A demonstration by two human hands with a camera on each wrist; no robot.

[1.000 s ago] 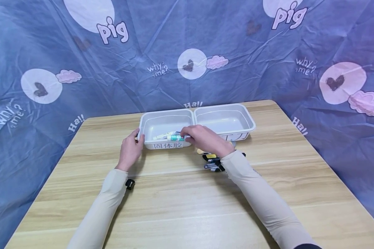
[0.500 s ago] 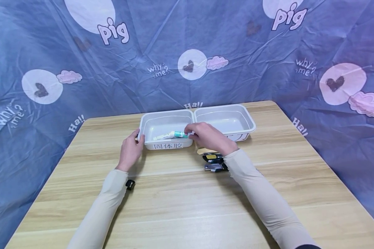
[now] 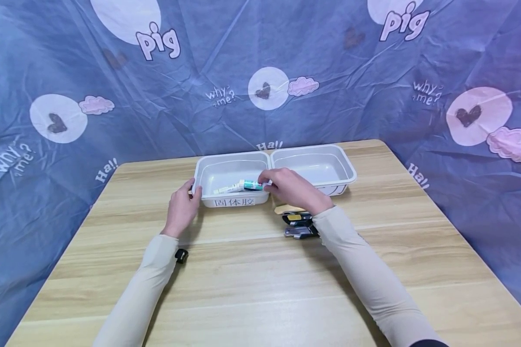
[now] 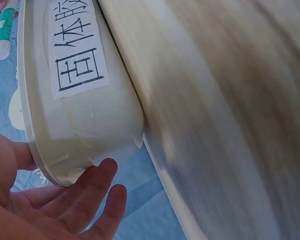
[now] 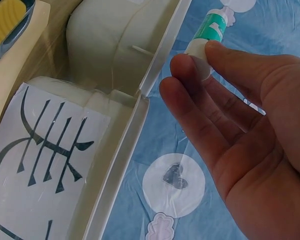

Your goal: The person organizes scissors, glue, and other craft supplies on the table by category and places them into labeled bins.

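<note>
Where overhead hides it: fingers pinching glue stick.

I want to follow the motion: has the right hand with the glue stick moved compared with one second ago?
Yes. The right hand with the glue stick moved slightly up and right, toward the left tray's far right corner.
</note>
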